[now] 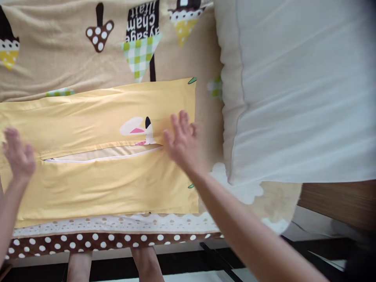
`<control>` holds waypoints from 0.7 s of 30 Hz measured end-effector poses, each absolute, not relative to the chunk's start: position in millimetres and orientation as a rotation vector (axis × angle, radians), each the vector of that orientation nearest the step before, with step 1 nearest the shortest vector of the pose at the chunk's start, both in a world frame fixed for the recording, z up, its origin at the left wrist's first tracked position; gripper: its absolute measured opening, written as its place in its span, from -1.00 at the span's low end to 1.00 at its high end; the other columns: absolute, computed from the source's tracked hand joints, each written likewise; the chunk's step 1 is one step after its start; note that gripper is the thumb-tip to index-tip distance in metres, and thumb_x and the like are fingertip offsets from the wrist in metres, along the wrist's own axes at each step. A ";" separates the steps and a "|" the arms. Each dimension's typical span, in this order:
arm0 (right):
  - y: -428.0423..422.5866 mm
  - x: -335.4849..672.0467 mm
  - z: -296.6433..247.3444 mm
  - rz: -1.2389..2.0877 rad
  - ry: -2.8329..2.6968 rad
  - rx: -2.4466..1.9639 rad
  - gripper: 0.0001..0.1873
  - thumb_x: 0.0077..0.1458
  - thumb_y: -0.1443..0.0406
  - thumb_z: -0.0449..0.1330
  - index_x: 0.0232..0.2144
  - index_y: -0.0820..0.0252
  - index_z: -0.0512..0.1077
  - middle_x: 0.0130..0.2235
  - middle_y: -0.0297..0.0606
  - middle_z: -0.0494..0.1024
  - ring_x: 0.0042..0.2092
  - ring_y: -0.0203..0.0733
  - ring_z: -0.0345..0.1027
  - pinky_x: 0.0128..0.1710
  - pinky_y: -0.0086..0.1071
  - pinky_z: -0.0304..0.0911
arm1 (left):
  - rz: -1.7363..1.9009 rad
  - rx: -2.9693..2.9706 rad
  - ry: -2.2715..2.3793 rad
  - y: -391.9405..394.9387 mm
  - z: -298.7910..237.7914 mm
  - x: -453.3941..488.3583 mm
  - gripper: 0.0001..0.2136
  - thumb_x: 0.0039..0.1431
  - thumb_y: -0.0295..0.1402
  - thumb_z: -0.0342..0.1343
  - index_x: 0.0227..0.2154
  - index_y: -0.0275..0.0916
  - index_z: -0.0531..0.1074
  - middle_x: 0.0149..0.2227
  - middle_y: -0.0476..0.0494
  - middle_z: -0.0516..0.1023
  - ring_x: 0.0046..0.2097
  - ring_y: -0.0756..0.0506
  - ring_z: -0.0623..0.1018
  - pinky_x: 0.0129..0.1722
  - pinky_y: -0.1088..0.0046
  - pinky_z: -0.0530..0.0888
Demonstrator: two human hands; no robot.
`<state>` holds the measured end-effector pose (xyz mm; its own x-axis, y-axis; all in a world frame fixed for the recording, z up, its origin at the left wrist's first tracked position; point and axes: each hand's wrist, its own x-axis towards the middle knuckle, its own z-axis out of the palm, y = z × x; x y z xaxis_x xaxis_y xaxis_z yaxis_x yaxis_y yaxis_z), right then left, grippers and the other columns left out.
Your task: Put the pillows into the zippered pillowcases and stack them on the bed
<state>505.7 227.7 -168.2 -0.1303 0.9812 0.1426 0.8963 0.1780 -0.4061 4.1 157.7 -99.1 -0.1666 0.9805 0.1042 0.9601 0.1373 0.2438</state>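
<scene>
A yellow pillowcase (111, 184) lies spread flat, with a long zipper opening (102, 154) across its middle that gapes slightly. Part of a white and pink animal print shows above the gap. Over the pillowcase's left end is my left hand (19, 152), its fingers stretched out and holding nothing. My right hand (183, 141) is near the right end of the zipper, with fingers apart and nothing in them. Both hands are a little blurred, and whether they touch the cloth I cannot tell.
Beneath the pillowcase is a beige patterned blanket (67, 51) with a brown polka-dot edge (111, 239). A large white pillow (293, 90) rests at the right. Dark bed-frame bars (217, 258) and wood (337, 199) show lower right. My legs are at the near edge.
</scene>
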 end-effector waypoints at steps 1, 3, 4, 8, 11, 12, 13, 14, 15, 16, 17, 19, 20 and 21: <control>206.0 474.4 -159.7 0.271 -2.115 -1.678 -0.39 0.35 0.13 -0.08 0.37 0.10 -0.01 0.38 -0.06 0.09 0.39 -0.07 -0.05 0.35 0.01 -0.15 | 0.427 2.054 2.178 141.8 -102.2 34.6 -0.39 0.38 -0.20 -0.20 0.40 -0.19 -0.23 0.43 -0.20 -0.18 0.41 -0.29 -0.11 0.37 -0.07 -0.08; 163.1 406.5 -146.8 0.393 -2.277 -1.478 -0.37 0.33 0.23 -0.05 0.39 0.14 -0.05 0.35 -0.06 0.16 0.39 -0.13 -0.06 0.38 -0.07 -0.16 | 0.408 2.129 1.904 112.2 -114.6 99.1 -0.37 0.36 -0.25 -0.12 0.40 -0.07 -0.22 0.40 -0.17 -0.03 0.40 -0.22 0.01 0.40 0.01 -0.04; 144.8 377.1 -143.5 0.506 -2.367 -1.411 -0.38 0.33 0.22 -0.04 0.38 0.14 -0.02 0.35 -0.09 0.18 0.39 -0.12 -0.06 0.38 -0.09 -0.17 | 0.334 2.145 1.823 100.0 -121.9 126.7 -0.39 0.36 -0.27 -0.11 0.40 -0.04 -0.18 0.38 -0.17 0.05 0.39 -0.20 0.07 0.40 0.03 -0.05; 108.1 336.5 -151.8 0.652 -2.427 -1.475 -0.42 0.34 0.20 -0.05 0.36 0.10 0.06 0.36 -0.17 0.15 0.39 -0.14 -0.05 0.39 -0.12 -0.22 | 0.181 2.164 1.904 66.8 -142.0 163.4 -0.38 0.32 -0.28 -0.01 0.38 -0.03 -0.08 0.36 -0.20 0.10 0.38 -0.20 0.13 0.39 0.07 -0.10; 99.9 378.9 -164.5 0.615 -2.448 -1.480 -0.42 0.33 0.20 -0.03 0.35 0.09 0.09 0.34 -0.18 0.19 0.38 -0.12 -0.01 0.38 -0.12 -0.20 | 0.117 2.129 1.997 34.7 -143.7 126.5 -0.36 0.29 -0.27 0.02 0.38 -0.01 -0.05 0.37 -0.22 0.08 0.39 -0.23 0.11 0.37 0.01 -0.08; 94.9 399.8 -167.0 0.600 -2.453 -1.508 -0.44 0.32 0.21 -0.02 0.34 0.08 0.12 0.33 -0.18 0.22 0.36 -0.11 0.03 0.37 -0.11 -0.17 | 0.102 2.108 2.046 19.0 -142.1 110.2 -0.36 0.29 -0.27 0.02 0.38 -0.01 -0.05 0.37 -0.23 0.07 0.39 -0.24 0.10 0.37 -0.02 -0.07; 87.4 422.0 -168.8 0.588 -2.455 -1.554 -0.45 0.32 0.21 -0.02 0.32 0.07 0.17 0.31 -0.17 0.25 0.35 -0.10 0.08 0.36 -0.11 -0.14 | 0.091 2.077 2.115 1.2 -139.7 94.0 -0.36 0.29 -0.28 0.02 0.38 -0.01 -0.05 0.37 -0.26 0.07 0.39 -0.26 0.09 0.36 -0.05 -0.06; 77.5 444.6 -170.1 0.579 -2.455 -1.613 -0.47 0.31 0.21 -0.03 0.29 0.06 0.22 0.29 -0.17 0.29 0.32 -0.09 0.13 0.35 -0.11 -0.09 | 0.087 2.035 2.198 -17.8 -137.0 78.6 -0.37 0.28 -0.28 0.01 0.38 -0.03 -0.05 0.37 -0.28 0.06 0.40 -0.27 0.08 0.34 -0.09 -0.05; 65.7 467.0 -171.3 0.569 -2.452 -1.676 -0.49 0.31 0.21 -0.03 0.26 0.05 0.27 0.26 -0.17 0.34 0.30 -0.08 0.18 0.33 -0.11 -0.05 | 0.084 1.974 2.296 -36.9 -134.0 64.1 -0.37 0.28 -0.27 -0.01 0.38 -0.05 -0.04 0.38 -0.31 0.05 0.40 -0.29 0.06 0.33 -0.13 -0.04; 52.6 488.8 -172.8 0.560 -2.443 -1.745 -0.51 0.30 0.19 -0.04 0.23 0.05 0.31 0.24 -0.17 0.37 0.28 -0.07 0.21 0.31 -0.11 -0.01 | 0.089 1.888 2.404 -54.9 -131.0 50.8 -0.37 0.28 -0.25 -0.02 0.38 -0.09 -0.04 0.38 -0.34 0.03 0.40 -0.32 0.04 0.32 -0.17 -0.04; 39.3 509.3 -174.6 0.548 -2.420 -1.817 -0.51 0.29 0.18 -0.05 0.22 0.05 0.33 0.22 -0.15 0.40 0.26 -0.06 0.24 0.30 -0.11 0.01 | 0.097 1.785 2.508 -70.7 -127.7 38.7 -0.38 0.29 -0.23 -0.04 0.38 -0.13 -0.02 0.38 -0.37 0.01 0.41 -0.34 0.02 0.31 -0.20 -0.04; 15.9 543.5 -177.6 0.525 -2.337 -1.951 -0.47 0.28 0.15 -0.07 0.23 0.08 0.31 0.22 -0.10 0.41 0.26 -0.03 0.25 0.28 -0.08 0.04 | 0.128 1.544 2.686 -91.6 -119.7 19.3 -0.39 0.29 -0.18 -0.09 0.37 -0.22 0.02 0.38 -0.44 0.01 0.40 -0.38 0.01 0.29 -0.25 -0.04; 7.5 554.8 -178.2 0.499 -2.269 -2.024 -0.44 0.27 0.13 -0.08 0.26 0.11 0.26 0.23 -0.06 0.39 0.26 -0.01 0.24 0.27 -0.05 0.04 | 0.167 1.416 2.762 -95.5 -114.8 13.4 -0.39 0.30 -0.16 -0.12 0.36 -0.27 0.03 0.37 -0.48 0.01 0.40 -0.39 0.01 0.28 -0.26 -0.02; 2.2 560.5 -177.7 0.456 -2.178 -2.104 -0.39 0.27 0.11 -0.08 0.30 0.15 0.19 0.25 -0.01 0.35 0.28 0.03 0.21 0.26 -0.01 0.04 | 0.231 1.292 2.829 -94.3 -109.7 11.3 -0.38 0.32 -0.15 -0.16 0.36 -0.32 0.01 0.37 -0.51 0.01 0.40 -0.39 0.02 0.28 -0.26 -0.01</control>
<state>560.5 2.2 -177.7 -0.0542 0.9875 -0.1482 0.9639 0.0130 -0.2659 11.3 -94.3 -109.7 -0.6566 0.7532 0.0407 0.7498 0.6458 0.1441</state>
